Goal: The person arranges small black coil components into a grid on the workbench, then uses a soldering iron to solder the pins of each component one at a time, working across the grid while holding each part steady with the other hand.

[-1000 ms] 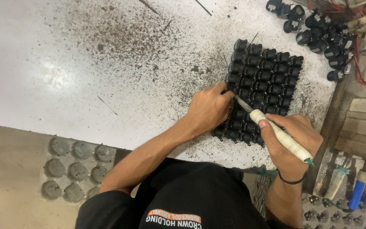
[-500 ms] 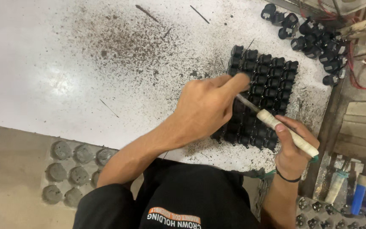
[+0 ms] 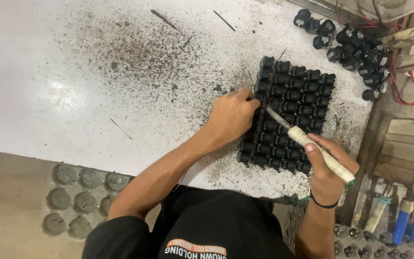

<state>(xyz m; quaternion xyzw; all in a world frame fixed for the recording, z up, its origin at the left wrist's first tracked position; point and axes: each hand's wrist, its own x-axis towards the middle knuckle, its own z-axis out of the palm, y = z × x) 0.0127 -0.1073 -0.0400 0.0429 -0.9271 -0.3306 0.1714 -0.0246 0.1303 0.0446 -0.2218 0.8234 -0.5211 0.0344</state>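
A block of several small black parts stands in tight rows on the white, soot-speckled table. My left hand rests on the block's left edge, fingers curled against the parts there. My right hand grips a soldering iron with a pale taped handle. Its metal tip points up and left and meets the parts right beside my left fingers.
A loose heap of the same black parts lies at the table's far right corner, near red wires. A grey moulded tray sits on the floor at lower left. Tools with blue handles stand at lower right.
My left hand has slid back from the top of the block to its left edge. The iron's tip has followed it leftward.
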